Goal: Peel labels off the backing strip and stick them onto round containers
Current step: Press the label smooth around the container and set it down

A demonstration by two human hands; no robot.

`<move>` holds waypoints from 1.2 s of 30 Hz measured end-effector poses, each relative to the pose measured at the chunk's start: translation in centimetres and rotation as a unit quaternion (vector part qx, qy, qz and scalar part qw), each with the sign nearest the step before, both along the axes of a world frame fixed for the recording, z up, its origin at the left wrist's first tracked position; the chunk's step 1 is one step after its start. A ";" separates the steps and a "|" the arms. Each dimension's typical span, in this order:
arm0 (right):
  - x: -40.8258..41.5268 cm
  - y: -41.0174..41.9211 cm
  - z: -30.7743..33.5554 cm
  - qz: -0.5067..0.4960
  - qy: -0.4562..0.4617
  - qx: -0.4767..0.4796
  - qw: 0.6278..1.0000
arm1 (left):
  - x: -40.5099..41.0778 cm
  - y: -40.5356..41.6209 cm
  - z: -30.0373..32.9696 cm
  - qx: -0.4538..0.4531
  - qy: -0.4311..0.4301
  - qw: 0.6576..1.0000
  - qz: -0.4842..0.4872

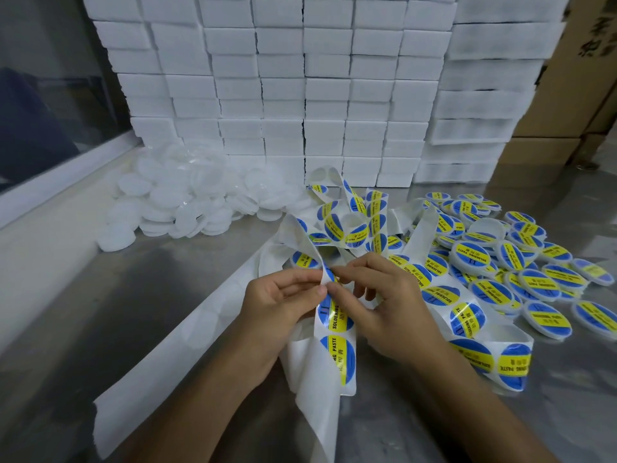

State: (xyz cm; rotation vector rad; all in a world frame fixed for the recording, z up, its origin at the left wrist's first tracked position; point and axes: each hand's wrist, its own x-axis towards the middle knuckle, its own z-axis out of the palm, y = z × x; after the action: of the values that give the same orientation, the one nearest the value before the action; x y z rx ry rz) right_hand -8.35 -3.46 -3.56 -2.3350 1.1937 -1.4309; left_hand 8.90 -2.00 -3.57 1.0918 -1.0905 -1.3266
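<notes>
- At the middle of the grey metal table [110,315], the left hand [280,309] pinches the white backing strip [317,359] between thumb and fingers, holding it up at a fold.
- The right hand [384,305] meets it at the same fold, thumb and forefinger tips closed on the edge of a blue and yellow label [330,279]; whether that edge has lifted off the strip is too small to tell.
- Below the fingers the strip hangs toward the camera with two more round labels on it, printed "SOLDERING PASTE".
- The rest of the strip lies in a loose tangle [354,222] behind and to the right of the hands, looping over itself and covering part of the table.
- A long stretch of bare backing [187,339] runs from under the left hand to the lower left.
- To the right, well apart from the hands, lies a pile of labelled round containers [521,262], flat and overlapping, with one unlabelled white one among them.
- At the back left sits a heap of plain white containers [180,202], beyond the tangle of strip.
- Behind both piles a wall of stacked white foam boxes [300,95] closes off the far side of the table.
- Brown cardboard cartons [574,95] stand at the far right.
</notes>
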 end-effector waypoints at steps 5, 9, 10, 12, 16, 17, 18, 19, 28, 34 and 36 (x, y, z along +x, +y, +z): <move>0.1 0.2 0.3 0.007 0.013 -0.026 1.000 | -0.1 0.0 -0.1 -0.011 -0.024 1.000 0.011; 0.2 0.3 0.4 0.015 0.005 -0.013 1.000 | -0.2 0.1 0.0 -0.027 -0.043 0.999 0.013; 0.2 0.3 0.5 0.018 -0.001 -0.008 1.000 | -0.2 0.1 0.0 -0.029 -0.047 0.998 0.015; 0.2 0.3 0.5 0.019 -0.017 0.006 1.000 | -0.2 0.0 0.0 -0.029 -0.051 0.998 0.022; 0.2 0.3 0.5 0.004 -0.113 0.085 0.990 | -0.2 -0.1 -0.1 -0.025 -0.055 0.997 0.043; 0.1 0.2 0.5 -0.004 -0.147 0.116 0.982 | -0.1 -0.1 0.0 -0.026 -0.056 0.997 0.045; 0.1 0.1 0.6 -0.013 -0.177 0.145 0.974 | -0.1 -0.1 0.0 -0.027 -0.057 0.997 0.046; 0.0 0.0 0.7 -0.025 -0.204 0.171 0.964 | -0.1 -0.1 0.0 -0.028 -0.058 0.997 0.048; -1.4 -0.4 2.0 -0.055 -0.436 0.323 0.838 | -0.3 0.0 -0.1 -0.073 -0.090 0.992 0.047; -1.8 -0.3 2.7 -0.049 -0.457 0.254 0.851 | 1.3 -1.4 1.8 -0.153 -0.128 0.966 0.163; -1.7 -0.1 2.8 -0.039 -0.449 0.243 0.859 | 2.8 -3.0 2.3 -0.127 -0.161 0.953 0.222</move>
State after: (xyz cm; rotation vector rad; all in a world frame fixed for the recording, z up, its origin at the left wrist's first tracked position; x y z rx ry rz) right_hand -10.09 -3.59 -0.73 -1.0565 1.1396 -1.6734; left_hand 11.66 -4.98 -1.25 1.2910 -1.1272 -0.6484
